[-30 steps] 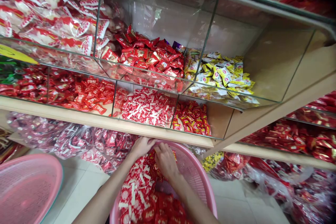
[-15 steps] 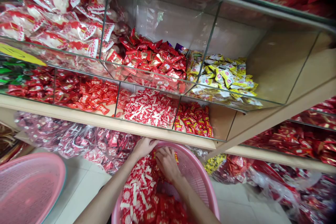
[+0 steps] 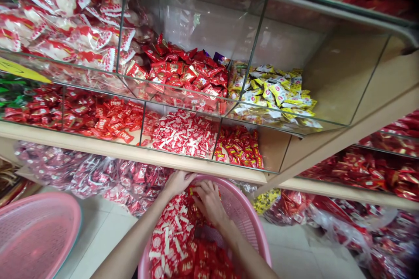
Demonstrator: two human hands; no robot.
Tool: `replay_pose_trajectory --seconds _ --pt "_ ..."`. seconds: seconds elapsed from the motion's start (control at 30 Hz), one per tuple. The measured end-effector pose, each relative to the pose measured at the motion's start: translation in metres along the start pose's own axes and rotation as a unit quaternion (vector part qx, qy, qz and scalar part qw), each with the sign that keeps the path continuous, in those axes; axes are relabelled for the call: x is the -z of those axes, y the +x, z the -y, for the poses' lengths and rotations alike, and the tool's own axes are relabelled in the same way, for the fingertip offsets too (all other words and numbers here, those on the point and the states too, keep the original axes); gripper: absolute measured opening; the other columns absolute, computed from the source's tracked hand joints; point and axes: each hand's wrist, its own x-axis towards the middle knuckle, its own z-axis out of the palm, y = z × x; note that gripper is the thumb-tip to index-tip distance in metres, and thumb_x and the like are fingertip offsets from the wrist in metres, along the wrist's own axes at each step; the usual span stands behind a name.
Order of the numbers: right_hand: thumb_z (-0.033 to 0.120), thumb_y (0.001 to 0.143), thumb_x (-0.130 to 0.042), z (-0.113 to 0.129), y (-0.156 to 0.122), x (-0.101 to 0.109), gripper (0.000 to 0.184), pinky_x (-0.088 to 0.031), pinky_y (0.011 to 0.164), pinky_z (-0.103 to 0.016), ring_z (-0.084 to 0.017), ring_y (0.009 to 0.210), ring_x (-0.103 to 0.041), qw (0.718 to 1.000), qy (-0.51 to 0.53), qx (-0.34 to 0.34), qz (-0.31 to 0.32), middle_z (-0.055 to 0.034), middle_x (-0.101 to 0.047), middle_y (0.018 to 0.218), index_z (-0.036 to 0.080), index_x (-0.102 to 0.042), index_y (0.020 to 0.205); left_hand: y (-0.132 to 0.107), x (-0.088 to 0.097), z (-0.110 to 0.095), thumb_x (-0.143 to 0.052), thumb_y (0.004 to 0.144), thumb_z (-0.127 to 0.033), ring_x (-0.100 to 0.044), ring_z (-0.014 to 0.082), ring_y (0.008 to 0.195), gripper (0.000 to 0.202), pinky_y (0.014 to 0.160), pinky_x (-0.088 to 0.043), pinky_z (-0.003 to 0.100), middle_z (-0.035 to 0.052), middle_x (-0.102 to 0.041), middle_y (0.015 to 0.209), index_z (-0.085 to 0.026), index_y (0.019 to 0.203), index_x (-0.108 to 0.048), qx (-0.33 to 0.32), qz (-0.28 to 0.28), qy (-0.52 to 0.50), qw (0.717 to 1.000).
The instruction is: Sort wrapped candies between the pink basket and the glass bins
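Observation:
A pink plastic basket [image 3: 253, 218] stands below the shelf edge. My left hand [image 3: 179, 182] is closed on its far rim, with the fingertips bent over the edge. Inside the basket, my right hand [image 3: 209, 200] has its fingers curled down over red-and-yellow wrapped candies [image 3: 191, 191]; the palm side is hidden. Red-and-white wrapped candies [image 3: 168, 233] lie heaped along the basket's left side. Nearer to me are bright red wrapped candies [image 3: 209, 259].
Glass-fronted shelf bins [image 3: 183, 163] hold several kinds of wrapped candy above the basket. Another pink basket [image 3: 73, 226] sits at left on the tiled floor [image 3: 101, 226]. Bagged candies [image 3: 94, 176] lie under the shelf, with more bags [image 3: 353, 226] at right.
The view has shifted slightly. Both hands keep nearly the same places at the basket, and the right fingers have moved a little over the candies.

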Motion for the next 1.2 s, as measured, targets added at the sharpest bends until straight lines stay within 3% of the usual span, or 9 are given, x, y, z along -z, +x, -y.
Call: replay_pose_trajectory --seconds 0.13,0.3,0.43,0.6,1.07,1.2 --pt "0.021 0.086 -0.048 0.002 -0.027 0.006 0.010 -0.037 0.079 -0.030 -0.018 0.093 -0.047 1.000 0.007 -0.014 0.021 -0.0024 -0.057 0.092 0.022 -0.057 0.089 0.000 0.000 0.001 -0.048 0.081 -0.047 -0.055 0.0237 0.109 0.039 0.090 -0.040 0.027 0.0037 -0.065 0.112 -0.026 0.110 -0.063 -0.003 -0.011 -0.002 1.000" --pt "0.015 0.082 -0.051 0.012 -0.049 -0.011 0.011 -0.039 0.077 -0.031 -0.019 0.090 -0.047 0.994 -0.069 0.016 0.083 -0.0028 -0.057 0.091 0.021 -0.056 0.091 0.001 -0.002 0.004 -0.043 0.082 -0.052 -0.056 0.0234 0.107 0.042 0.089 -0.040 0.028 0.0043 -0.065 0.111 -0.025 0.105 -0.065 -0.022 -0.005 0.002 1.000" --pt "0.015 0.084 -0.049 0.015 -0.048 -0.024 0.013 -0.038 0.078 -0.034 -0.020 0.091 -0.046 0.987 -0.105 0.067 0.104 -0.0037 -0.057 0.095 0.021 -0.056 0.094 0.001 -0.002 0.004 -0.042 0.082 -0.052 -0.056 0.0236 0.107 0.043 0.089 -0.040 0.027 0.0052 -0.065 0.111 -0.025 0.105 -0.065 -0.031 -0.009 0.008 0.999" --pt "0.018 0.086 -0.047 0.012 -0.047 -0.028 0.013 -0.037 0.078 -0.035 -0.020 0.091 -0.046 0.985 -0.113 0.082 0.103 -0.0039 -0.057 0.094 0.020 -0.057 0.093 0.001 -0.002 0.004 -0.042 0.082 -0.054 -0.056 0.0240 0.107 0.044 0.088 -0.040 0.027 0.0059 -0.065 0.111 -0.025 0.105 -0.065 -0.019 -0.003 0.013 1.000" --pt "0.015 0.084 -0.050 0.010 -0.047 -0.031 0.010 -0.036 0.076 -0.036 -0.020 0.084 -0.048 0.988 -0.125 0.039 0.082 -0.0045 -0.060 0.085 0.018 -0.059 0.082 0.001 -0.004 0.008 -0.041 0.083 -0.052 -0.058 0.0235 0.104 0.042 0.084 -0.041 0.027 0.0058 -0.066 0.110 -0.026 0.103 -0.066 -0.044 -0.014 0.015 0.999" --pt "0.013 0.083 -0.050 0.011 -0.048 -0.031 0.011 -0.036 0.077 -0.037 -0.021 0.086 -0.049 0.988 -0.127 0.024 0.085 -0.0057 -0.061 0.085 0.017 -0.060 0.082 0.001 -0.002 0.004 -0.042 0.083 -0.051 -0.058 0.0242 0.105 0.042 0.084 -0.041 0.028 0.0063 -0.066 0.110 -0.025 0.104 -0.066 -0.024 -0.004 0.017 1.000"
